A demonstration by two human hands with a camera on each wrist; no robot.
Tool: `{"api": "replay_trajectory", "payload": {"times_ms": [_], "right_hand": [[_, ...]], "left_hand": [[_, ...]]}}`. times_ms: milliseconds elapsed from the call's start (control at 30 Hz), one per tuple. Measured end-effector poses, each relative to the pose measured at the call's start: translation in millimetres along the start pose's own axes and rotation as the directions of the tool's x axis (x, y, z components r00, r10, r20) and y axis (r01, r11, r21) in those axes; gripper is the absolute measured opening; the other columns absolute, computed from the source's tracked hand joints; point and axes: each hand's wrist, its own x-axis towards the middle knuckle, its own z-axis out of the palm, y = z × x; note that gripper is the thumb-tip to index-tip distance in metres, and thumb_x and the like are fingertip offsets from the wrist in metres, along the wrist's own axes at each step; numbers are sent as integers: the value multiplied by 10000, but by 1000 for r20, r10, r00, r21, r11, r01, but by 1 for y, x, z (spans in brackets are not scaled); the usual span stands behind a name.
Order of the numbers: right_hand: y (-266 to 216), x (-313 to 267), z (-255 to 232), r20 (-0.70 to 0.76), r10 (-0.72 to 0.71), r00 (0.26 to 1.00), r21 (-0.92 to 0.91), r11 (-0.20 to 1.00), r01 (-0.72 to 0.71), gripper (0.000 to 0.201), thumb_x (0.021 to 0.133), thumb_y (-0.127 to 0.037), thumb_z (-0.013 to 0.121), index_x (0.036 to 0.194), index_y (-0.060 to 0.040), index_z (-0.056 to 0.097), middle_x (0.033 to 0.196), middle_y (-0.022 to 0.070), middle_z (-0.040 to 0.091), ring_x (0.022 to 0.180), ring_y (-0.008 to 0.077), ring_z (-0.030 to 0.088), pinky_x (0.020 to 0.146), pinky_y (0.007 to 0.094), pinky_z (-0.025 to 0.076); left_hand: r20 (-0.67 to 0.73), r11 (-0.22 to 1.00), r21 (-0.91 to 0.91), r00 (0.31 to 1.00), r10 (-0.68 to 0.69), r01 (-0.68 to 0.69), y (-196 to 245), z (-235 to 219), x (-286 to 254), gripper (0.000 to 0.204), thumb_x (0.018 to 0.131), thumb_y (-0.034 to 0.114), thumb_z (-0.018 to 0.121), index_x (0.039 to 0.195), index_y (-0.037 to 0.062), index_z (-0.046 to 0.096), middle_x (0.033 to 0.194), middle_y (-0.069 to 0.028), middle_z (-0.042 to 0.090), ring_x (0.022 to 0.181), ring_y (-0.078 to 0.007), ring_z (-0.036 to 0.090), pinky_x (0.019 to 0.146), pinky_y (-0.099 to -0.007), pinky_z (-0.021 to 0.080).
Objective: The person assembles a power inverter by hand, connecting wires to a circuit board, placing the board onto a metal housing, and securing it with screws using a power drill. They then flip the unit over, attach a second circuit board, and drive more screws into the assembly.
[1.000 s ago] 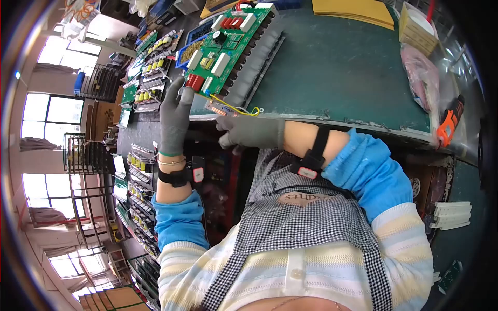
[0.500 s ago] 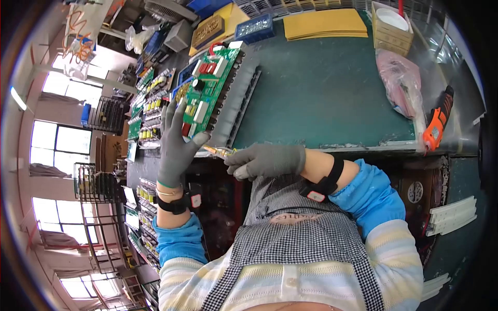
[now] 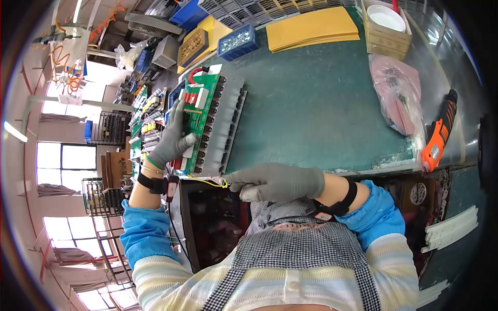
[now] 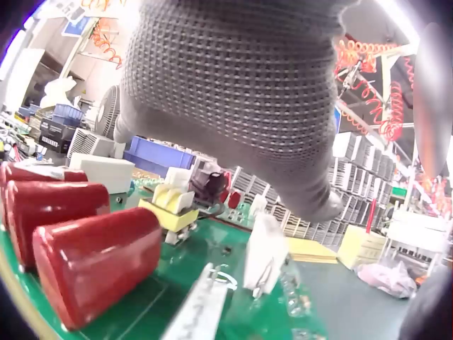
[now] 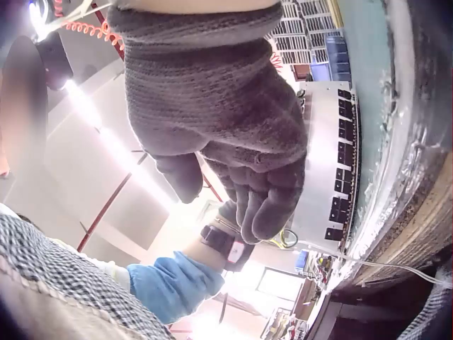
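A long green circuit board (image 3: 196,122) with red, white and yellow parts lies mounted on a grey metal heat sink (image 3: 224,124) at the bench's left front. My gloved left hand (image 3: 173,141) reaches over the board's left side, fingers extended and thumb apart. Beneath its palm in the left wrist view are red capacitors (image 4: 99,262) and a white block-shaped part (image 4: 263,255). A yellow wire (image 3: 207,182) sticks out from the board's near end. At its looped tip are the fingertips of my gloved right hand (image 3: 280,182), loosely bent, with the thumb apart from them.
Yellow sheets (image 3: 314,30), a blue bin of small metal parts (image 3: 237,42) and a cardboard box (image 3: 386,31) stand at the back. On the right lie a pink plastic-wrapped bundle (image 3: 397,96) and an orange power screwdriver (image 3: 440,132). More boards (image 3: 150,122) line the left.
The left hand has moved from the board's near corner farther along its left side. The right hand stays by the yellow wire. The head view has shifted, showing more of the bench's back.
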Motion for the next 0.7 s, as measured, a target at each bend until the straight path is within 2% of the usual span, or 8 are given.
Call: {"api": "replay_trajectory", "payload": {"times_ms": [233,300,333,367,467,600,667,700], "right_hand": [[-4,9,-5,67,124,990,74,989,-129,450,885,-174,585,1297,-17,497,1081,83,606,1015,157,549,891,311,444],[-10,10,-2,37,62,997,211,975,-69,459,887,-191,593,1302,-18,501,1102,75,610,1034,151,541,881,312,445],[-28,9,-3,30,157,987,67,985,-159,462,886,-208,593,1297,-15,507,1071,62,609,971,127,532,817,298,456],[-20,8,2,-24,64,998,0,998,-64,456,882,-201,592,1289,-12,514,1053,58,607,920,120,533,793,288,457],[-43,2,9,-112,139,984,-118,981,-152,484,836,-175,633,1271,13,536,1082,124,654,987,188,592,841,324,468],[-38,-13,13,-263,119,957,-186,967,-172,545,870,-190,628,1328,52,461,1136,157,625,982,207,609,808,321,496],[-46,-25,14,-337,165,927,-105,972,-212,557,888,-189,611,1343,74,425,1162,162,612,962,215,619,794,326,507],[-49,-29,15,-372,188,909,-67,971,-229,564,897,-189,602,1351,84,407,1176,164,605,953,219,623,787,329,512]], "left_hand": [[94,999,-20,995,-46,48,9,-4,0,1158,779,752,501,1464,-59,40,1502,-336,104,1419,-424,122,1150,-439,142],[13,977,-184,994,111,-106,-7,6,6,1183,768,734,538,1455,-88,37,1507,-306,133,1419,-393,139,1148,-440,146],[-31,945,-272,983,183,-184,2,7,11,1170,775,712,549,1452,-95,40,1508,-288,150,1417,-382,149,1147,-437,150],[-4,963,-213,986,168,-165,-4,7,8,1139,793,683,549,1456,-92,41,1507,-278,164,1417,-372,155,1147,-439,151],[-71,956,-123,963,259,-266,-9,2,1,1028,846,662,478,1478,-37,66,1505,-288,182,1411,-398,195,1141,-426,183],[-236,919,-373,971,40,-128,-27,-12,-39,807,934,609,375,1476,26,236,1514,-194,270,1359,-295,322,1109,-377,247],[-458,900,-404,888,-43,-164,-25,-10,-63,676,995,514,286,1465,29,289,1492,-146,341,1397,-250,290,1137,-385,210],[-420,666,-745,808,-413,-47,17,-9,-88,665,997,500,273,1451,17,318,1496,-149,333,1396,-260,297,1141,-404,207]]}}
